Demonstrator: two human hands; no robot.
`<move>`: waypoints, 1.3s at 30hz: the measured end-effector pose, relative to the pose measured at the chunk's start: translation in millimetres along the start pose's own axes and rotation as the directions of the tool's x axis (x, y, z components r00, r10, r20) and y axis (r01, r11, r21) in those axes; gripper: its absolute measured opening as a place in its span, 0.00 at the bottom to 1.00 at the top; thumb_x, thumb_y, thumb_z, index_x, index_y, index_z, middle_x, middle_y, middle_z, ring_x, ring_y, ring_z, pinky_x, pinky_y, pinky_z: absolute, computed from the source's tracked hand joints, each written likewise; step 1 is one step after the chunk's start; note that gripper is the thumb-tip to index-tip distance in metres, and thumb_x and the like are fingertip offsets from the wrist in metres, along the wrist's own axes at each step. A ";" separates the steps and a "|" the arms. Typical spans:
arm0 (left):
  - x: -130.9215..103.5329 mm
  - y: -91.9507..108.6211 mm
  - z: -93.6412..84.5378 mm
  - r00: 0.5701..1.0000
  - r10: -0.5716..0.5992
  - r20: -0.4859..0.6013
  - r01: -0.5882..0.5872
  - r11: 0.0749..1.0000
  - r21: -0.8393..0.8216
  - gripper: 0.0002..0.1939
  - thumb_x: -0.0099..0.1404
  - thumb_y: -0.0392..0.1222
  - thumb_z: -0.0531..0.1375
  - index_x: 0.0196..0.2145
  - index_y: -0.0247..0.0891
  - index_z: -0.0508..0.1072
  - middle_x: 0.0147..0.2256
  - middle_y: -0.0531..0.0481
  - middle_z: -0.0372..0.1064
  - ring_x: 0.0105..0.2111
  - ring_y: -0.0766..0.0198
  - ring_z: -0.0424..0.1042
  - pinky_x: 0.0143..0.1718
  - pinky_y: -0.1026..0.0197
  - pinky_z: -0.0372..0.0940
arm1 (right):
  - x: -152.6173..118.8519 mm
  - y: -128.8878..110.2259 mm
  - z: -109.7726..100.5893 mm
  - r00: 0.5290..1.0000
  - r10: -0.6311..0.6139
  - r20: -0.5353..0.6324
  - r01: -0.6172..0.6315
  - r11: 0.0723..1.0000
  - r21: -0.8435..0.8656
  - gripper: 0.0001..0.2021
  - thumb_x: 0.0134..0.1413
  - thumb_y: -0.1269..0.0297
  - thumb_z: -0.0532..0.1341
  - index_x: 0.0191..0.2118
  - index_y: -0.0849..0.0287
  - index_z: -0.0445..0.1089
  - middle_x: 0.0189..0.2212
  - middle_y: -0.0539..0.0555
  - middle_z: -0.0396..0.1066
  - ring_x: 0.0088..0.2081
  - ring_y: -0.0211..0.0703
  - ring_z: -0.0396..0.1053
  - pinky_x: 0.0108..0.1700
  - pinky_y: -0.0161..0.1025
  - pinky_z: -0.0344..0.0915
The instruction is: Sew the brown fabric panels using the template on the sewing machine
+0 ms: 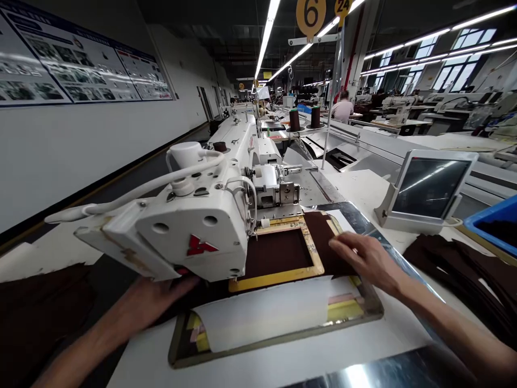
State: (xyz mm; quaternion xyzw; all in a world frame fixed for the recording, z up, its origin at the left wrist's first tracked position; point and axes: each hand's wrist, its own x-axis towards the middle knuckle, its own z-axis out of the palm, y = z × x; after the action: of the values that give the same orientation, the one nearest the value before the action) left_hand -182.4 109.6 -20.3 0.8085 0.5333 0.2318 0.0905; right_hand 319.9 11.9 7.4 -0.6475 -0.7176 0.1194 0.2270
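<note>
A sewing workshop in a factory hall is showing: a white sewing machine is filling the left centre, dark thread cones are standing in the upper centre, and brown cloth pieces are lying at the lower right. Strip lights are running overhead; small, apparently similar machines are lining the upper right.

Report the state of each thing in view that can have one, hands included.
Left hand: blurred, fingers extended beside the machine head; grip unclear.
Right hand: fingers bent, at the cloth's edge; grip unclear.
Dark brown cloth: spread flat.
Yellow frame: lying on the cloth.
Sewing machine: running or stopped, cannot tell.
Display screen: dark, tilted back.
Thread cones: upright.
Ceiling lights: lit.
</note>
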 end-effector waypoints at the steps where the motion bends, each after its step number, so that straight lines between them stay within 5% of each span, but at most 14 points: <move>1: -12.8 7.7 1.5 0.999 0.016 0.049 -0.016 1.000 -0.005 0.30 0.66 0.73 0.57 0.50 0.48 0.79 0.48 0.53 0.78 0.51 0.47 0.76 0.52 0.49 0.73 | -17.6 -4.5 -1.8 0.997 -0.032 0.076 0.025 0.995 0.096 0.18 0.75 0.48 0.50 0.46 0.52 0.71 0.37 0.51 0.73 0.35 0.44 0.70 0.36 0.38 0.67; 5: -46.0 46.0 7.0 0.954 0.172 0.246 -0.179 0.984 0.008 0.20 0.72 0.60 0.59 0.52 0.47 0.78 0.50 0.48 0.75 0.49 0.54 0.76 0.47 0.59 0.72 | -53.7 -17.7 11.3 0.964 -0.171 0.204 0.158 0.984 0.080 0.18 0.70 0.48 0.59 0.56 0.52 0.69 0.45 0.55 0.72 0.45 0.51 0.70 0.45 0.45 0.68; 8: -43.9 65.7 6.0 0.911 0.311 0.270 -0.338 0.939 0.058 0.14 0.78 0.49 0.53 0.44 0.42 0.76 0.40 0.48 0.74 0.41 0.57 0.75 0.40 0.59 0.70 | -51.8 -23.3 27.9 0.952 -0.242 0.189 0.267 0.957 -0.115 0.11 0.72 0.55 0.57 0.46 0.56 0.71 0.39 0.56 0.69 0.41 0.52 0.67 0.42 0.48 0.65; 12: -30.7 70.7 2.3 0.835 0.542 0.099 -0.550 0.807 0.216 0.10 0.78 0.37 0.52 0.42 0.39 0.73 0.36 0.48 0.73 0.37 0.57 0.74 0.41 0.54 0.69 | -42.4 -26.3 36.0 0.929 -0.363 0.073 0.370 0.903 -0.219 0.12 0.74 0.66 0.53 0.35 0.58 0.68 0.34 0.55 0.66 0.36 0.47 0.64 0.38 0.45 0.61; 16: -31.2 65.2 0.4 0.751 0.653 -0.094 -0.607 0.740 0.291 0.10 0.74 0.28 0.57 0.49 0.37 0.71 0.44 0.44 0.75 0.45 0.55 0.75 0.48 0.51 0.70 | -39.9 -21.4 32.1 0.840 -0.522 -0.151 0.482 0.844 -0.236 0.11 0.72 0.75 0.52 0.52 0.61 0.68 0.44 0.59 0.70 0.41 0.48 0.67 0.42 0.46 0.64; 19: -46.6 61.4 -0.9 0.764 0.642 -0.061 -0.628 0.762 0.157 0.11 0.73 0.28 0.57 0.49 0.37 0.72 0.52 0.41 0.74 0.53 0.53 0.74 0.54 0.50 0.71 | -49.5 -17.4 27.3 0.817 -0.571 -0.082 0.548 0.812 -0.199 0.13 0.72 0.75 0.51 0.56 0.59 0.66 0.52 0.61 0.70 0.50 0.51 0.68 0.51 0.49 0.66; 24: -76.8 49.2 -6.4 0.853 0.484 0.194 -0.500 0.865 0.043 0.19 0.74 0.43 0.60 0.61 0.43 0.70 0.61 0.45 0.70 0.61 0.53 0.70 0.59 0.54 0.71 | -82.5 -12.9 21.2 0.876 -0.452 0.166 0.473 0.874 -0.114 0.15 0.73 0.60 0.56 0.61 0.54 0.66 0.61 0.59 0.68 0.59 0.55 0.67 0.59 0.55 0.67; 28: -77.2 40.2 -6.9 0.897 0.412 0.163 -0.427 0.901 0.072 0.28 0.76 0.49 0.58 0.70 0.46 0.60 0.67 0.46 0.62 0.66 0.50 0.64 0.61 0.51 0.70 | -88.9 -1.1 28.2 0.925 -0.351 0.148 0.370 0.920 -0.128 0.23 0.74 0.55 0.55 0.69 0.52 0.61 0.68 0.56 0.60 0.65 0.56 0.62 0.63 0.56 0.66; 34: -68.5 73.7 8.2 0.851 0.500 0.161 -0.523 0.835 0.169 0.32 0.74 0.51 0.61 0.70 0.42 0.60 0.67 0.42 0.62 0.65 0.45 0.63 0.64 0.44 0.65 | -80.1 0.1 40.6 0.912 -0.389 0.131 0.409 0.887 -0.215 0.27 0.73 0.51 0.56 0.70 0.55 0.60 0.68 0.58 0.60 0.66 0.60 0.61 0.64 0.64 0.65; 39: -63.0 99.9 24.5 0.827 0.544 0.142 -0.560 0.820 0.121 0.17 0.77 0.41 0.56 0.59 0.40 0.74 0.59 0.43 0.72 0.59 0.51 0.71 0.59 0.48 0.69 | -79.4 -21.3 45.1 0.891 -0.411 0.190 0.444 0.878 -0.180 0.25 0.74 0.51 0.55 0.68 0.55 0.63 0.67 0.58 0.60 0.67 0.60 0.60 0.65 0.66 0.62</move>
State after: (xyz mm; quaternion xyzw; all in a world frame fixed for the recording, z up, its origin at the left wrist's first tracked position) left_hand -109.2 13.7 -20.1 0.9434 0.2876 0.1640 -0.0178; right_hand 284.2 -63.5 -35.4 -0.4831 -0.8664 0.0337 0.1218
